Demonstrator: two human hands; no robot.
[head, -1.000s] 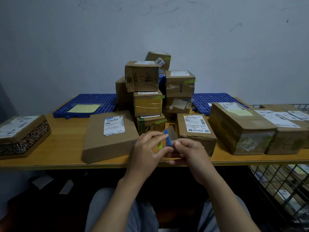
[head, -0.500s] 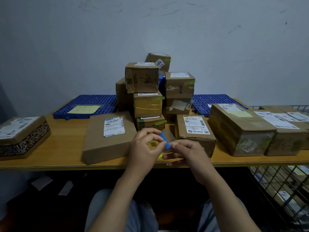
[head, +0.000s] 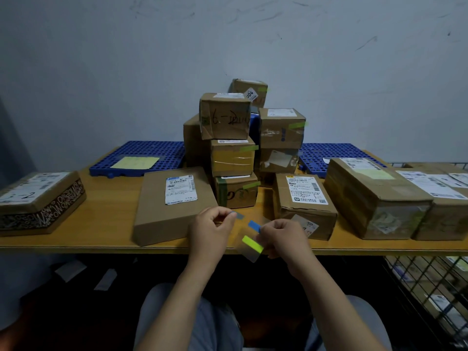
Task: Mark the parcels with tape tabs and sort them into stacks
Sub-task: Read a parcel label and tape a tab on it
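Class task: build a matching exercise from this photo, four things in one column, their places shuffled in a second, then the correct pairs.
Things
1. yellow-green tape tab
2. greyish-blue tape tab
3. pale yellow paper sheet
4. brown cardboard box with patterned sides

Places
A. on the blue perforated plastic pallet
B. left end of the wooden table
C. pinched by the left hand
D. on the clear backing sheet held by the right hand

Pairs: 1-D, 2-C, 3-A, 4-B

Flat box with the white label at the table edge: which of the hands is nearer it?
Left. The left hand overlaps the near right corner of the flat box, pinching a tab. The right hand is further right, apart from it, holding the tab sheet.
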